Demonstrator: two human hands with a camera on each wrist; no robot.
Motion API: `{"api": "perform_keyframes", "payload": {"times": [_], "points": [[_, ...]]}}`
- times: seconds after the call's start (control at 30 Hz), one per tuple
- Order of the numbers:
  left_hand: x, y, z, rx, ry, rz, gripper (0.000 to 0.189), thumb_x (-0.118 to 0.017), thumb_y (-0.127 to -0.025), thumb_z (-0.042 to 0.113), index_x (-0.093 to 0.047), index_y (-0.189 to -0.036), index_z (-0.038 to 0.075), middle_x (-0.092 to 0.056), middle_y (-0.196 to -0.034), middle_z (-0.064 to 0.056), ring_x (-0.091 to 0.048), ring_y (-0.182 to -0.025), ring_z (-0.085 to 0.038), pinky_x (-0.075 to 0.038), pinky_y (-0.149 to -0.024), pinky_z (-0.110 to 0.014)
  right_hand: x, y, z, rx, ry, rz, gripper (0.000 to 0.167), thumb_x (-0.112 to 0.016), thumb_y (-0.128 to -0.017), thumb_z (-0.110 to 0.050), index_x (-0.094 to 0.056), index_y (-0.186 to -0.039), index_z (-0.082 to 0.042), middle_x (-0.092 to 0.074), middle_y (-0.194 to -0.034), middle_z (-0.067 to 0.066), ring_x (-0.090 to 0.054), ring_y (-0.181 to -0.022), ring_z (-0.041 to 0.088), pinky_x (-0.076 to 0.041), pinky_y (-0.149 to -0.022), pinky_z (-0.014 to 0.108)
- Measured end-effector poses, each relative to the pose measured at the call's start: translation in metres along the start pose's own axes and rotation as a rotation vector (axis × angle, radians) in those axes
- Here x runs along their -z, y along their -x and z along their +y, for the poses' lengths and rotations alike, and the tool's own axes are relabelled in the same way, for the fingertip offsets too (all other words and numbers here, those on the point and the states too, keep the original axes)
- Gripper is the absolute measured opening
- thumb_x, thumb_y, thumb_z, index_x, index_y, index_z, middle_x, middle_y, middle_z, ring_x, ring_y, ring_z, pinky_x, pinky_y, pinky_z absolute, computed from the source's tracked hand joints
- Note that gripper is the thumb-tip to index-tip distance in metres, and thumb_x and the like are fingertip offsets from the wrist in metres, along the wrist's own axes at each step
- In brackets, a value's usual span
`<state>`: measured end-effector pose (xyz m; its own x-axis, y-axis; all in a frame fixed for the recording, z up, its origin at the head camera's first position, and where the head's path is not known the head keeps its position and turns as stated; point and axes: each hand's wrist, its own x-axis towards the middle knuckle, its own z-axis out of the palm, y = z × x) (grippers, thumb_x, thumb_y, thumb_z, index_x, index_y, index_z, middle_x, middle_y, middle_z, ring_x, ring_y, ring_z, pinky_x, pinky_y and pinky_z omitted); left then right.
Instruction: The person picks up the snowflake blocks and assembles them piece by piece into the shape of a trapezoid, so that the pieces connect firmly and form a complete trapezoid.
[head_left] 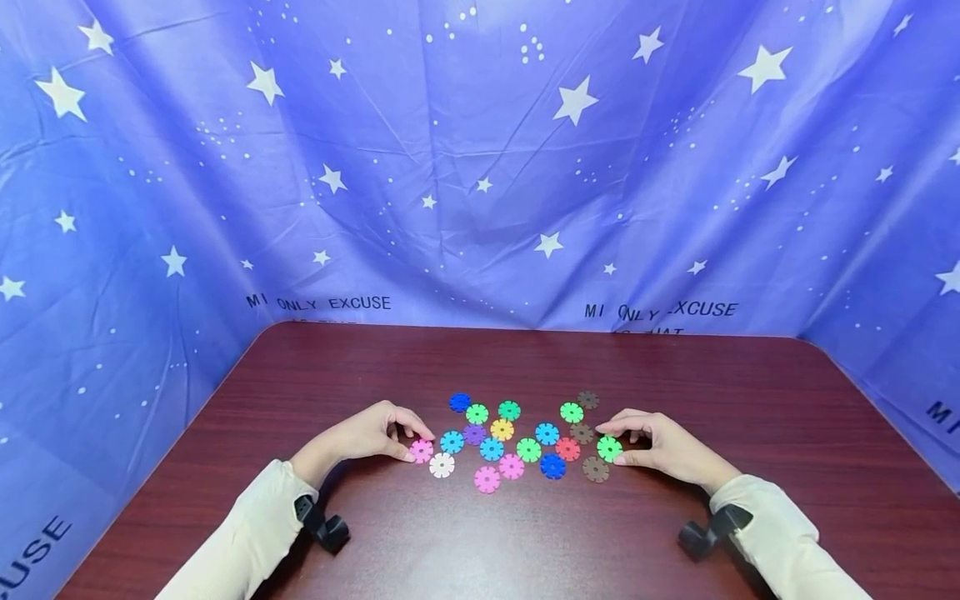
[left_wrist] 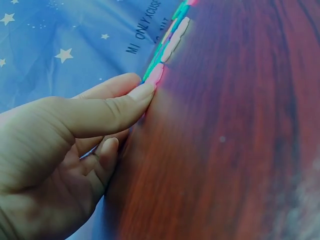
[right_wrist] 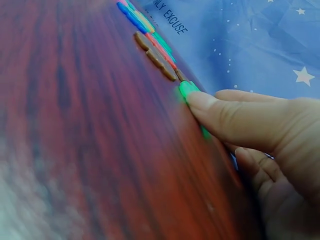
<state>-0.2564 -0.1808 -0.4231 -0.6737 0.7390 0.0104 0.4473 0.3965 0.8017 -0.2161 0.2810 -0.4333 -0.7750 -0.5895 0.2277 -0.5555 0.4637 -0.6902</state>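
Observation:
At the left end of a loose spread of notched plastic discs, my left hand (head_left: 378, 432) pinches a pink notched disc (head_left: 422, 452) between thumb and fingers. In the left wrist view, the thumb lies on the edge of that pink disc (left_wrist: 155, 75). Across the spread, my right hand (head_left: 656, 443) pinches a bright green notched disc (head_left: 610, 450) by its edges. The right wrist view has the thumb on the green disc (right_wrist: 187, 90), with the other fingers partly hidden behind it. A white disc (head_left: 442, 465) lies near the left hand, a brown disc (head_left: 596, 470) near the right.
Several more discs, among them a yellow disc (head_left: 502, 429), a red disc (head_left: 567, 449) and a dark blue disc (head_left: 552, 467), lie flat between the hands on the dark red wooden table (head_left: 375, 533). A blue star-patterned curtain (head_left: 480, 125) hangs behind the table and along its sides.

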Motion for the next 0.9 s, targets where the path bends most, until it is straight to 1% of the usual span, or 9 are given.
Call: {"api": "perform_keyframes", "payload": {"times": [0.07, 0.2, 0.3, 0.4, 0.53, 0.63, 0.73, 0.77, 0.9], "points": [[0.0, 0.0002, 0.0009, -0.009, -0.025, -0.002, 0.029, -0.076, -0.078, 0.009, -0.072, -0.106, 0.008, -0.067, -0.099, -0.003, -0.053, -0.08, -0.01, -0.048, -0.062, -0.022, 0.0001, 0.0005, 0.0012, -0.002, 0.005, -0.012, 0.037, -0.072, -0.084, -0.019, -0.064, -0.119, -0.009, -0.062, -0.105, -0.005, -0.054, -0.077, 0.008, -0.046, -0.062, 0.022], [0.0, 0.0001, 0.0022, -0.007, -0.065, -0.008, 0.03, -0.075, -0.079, 0.011, -0.071, -0.109, 0.01, -0.065, -0.101, 0.0, -0.053, -0.083, -0.01, -0.048, -0.065, -0.023, 0.0002, 0.0011, 0.0035, 0.008, 0.017, -0.032, 0.038, -0.07, -0.085, -0.019, -0.063, -0.121, -0.007, -0.06, -0.105, -0.003, -0.054, -0.08, 0.008, -0.047, -0.064, 0.021], [0.0001, 0.0001, 0.003, -0.007, -0.079, -0.008, 0.03, -0.075, -0.079, 0.012, -0.071, -0.109, 0.01, -0.065, -0.1, 0.001, -0.052, -0.083, -0.01, -0.048, -0.065, -0.024, 0.0002, 0.0006, 0.0036, 0.027, 0.031, -0.042, 0.038, -0.069, -0.086, -0.02, -0.063, -0.121, -0.006, -0.059, -0.106, -0.002, -0.053, -0.085, 0.007, -0.046, -0.067, 0.021], [0.0001, 0.0002, 0.0034, -0.016, -0.091, -0.004, 0.028, -0.076, -0.078, 0.012, -0.072, -0.106, 0.011, -0.064, -0.097, 0.001, -0.052, -0.083, -0.009, -0.048, -0.065, -0.023, 0.0002, 0.0001, 0.0032, 0.045, 0.041, -0.044, 0.035, -0.068, -0.086, -0.02, -0.065, -0.119, -0.008, -0.058, -0.105, -0.003, -0.051, -0.088, 0.007, -0.045, -0.07, 0.021], [-0.0012, 0.0004, 0.002, -0.036, -0.099, 0.001, 0.025, -0.077, -0.077, 0.014, -0.072, -0.102, 0.012, -0.064, -0.093, 0.002, -0.052, -0.081, -0.01, -0.048, -0.064, -0.023, 0.0001, 0.0004, 0.0041, 0.05, 0.02, -0.041, 0.03, -0.068, -0.087, -0.018, -0.066, -0.115, -0.011, -0.057, -0.103, -0.005, -0.052, -0.086, 0.007, -0.045, -0.069, 0.021], [-0.0026, 0.0001, 0.0007, -0.04, -0.085, 0.013, 0.024, -0.077, -0.078, 0.014, -0.071, -0.101, 0.012, -0.064, -0.091, 0.0, -0.053, -0.081, -0.011, -0.048, -0.063, -0.023, -0.0005, 0.0007, 0.0042, 0.054, -0.025, -0.024, 0.027, -0.069, -0.085, -0.014, -0.065, -0.112, -0.011, -0.058, -0.102, -0.003, -0.055, -0.085, 0.008, -0.047, -0.069, 0.022], [-0.0032, -0.0012, 0.001, -0.029, -0.06, 0.029, 0.024, -0.076, -0.078, 0.013, -0.071, -0.102, 0.011, -0.064, -0.087, -0.001, -0.053, -0.078, -0.012, -0.047, -0.061, -0.022, -0.0018, 0.0001, 0.0036, 0.068, -0.06, 0.009, 0.026, -0.072, -0.082, -0.01, -0.065, -0.107, -0.01, -0.06, -0.099, 0.0, -0.057, -0.083, 0.011, -0.048, -0.07, 0.022], [-0.0029, -0.0016, 0.0015, -0.025, -0.056, 0.033, 0.025, -0.076, -0.078, 0.013, -0.071, -0.102, 0.01, -0.064, -0.085, -0.001, -0.052, -0.077, -0.011, -0.046, -0.06, -0.022, -0.0019, -0.0006, -0.0008, 0.06, -0.06, 0.025, 0.026, -0.073, -0.081, -0.008, -0.065, -0.106, -0.008, -0.061, -0.097, 0.002, -0.057, -0.082, 0.012, -0.048, -0.069, 0.022], [-0.0013, -0.0023, 0.0038, 0.001, -0.067, 0.038, 0.026, -0.077, -0.078, 0.013, -0.073, -0.103, 0.009, -0.062, -0.076, 0.003, -0.051, -0.071, -0.007, -0.045, -0.058, -0.021, -0.0025, -0.0019, 0.0001, 0.013, -0.094, 0.062, 0.022, -0.073, -0.08, -0.006, -0.067, -0.101, -0.009, -0.064, -0.088, 0.004, -0.057, -0.074, 0.013, -0.049, -0.063, 0.022]]}}
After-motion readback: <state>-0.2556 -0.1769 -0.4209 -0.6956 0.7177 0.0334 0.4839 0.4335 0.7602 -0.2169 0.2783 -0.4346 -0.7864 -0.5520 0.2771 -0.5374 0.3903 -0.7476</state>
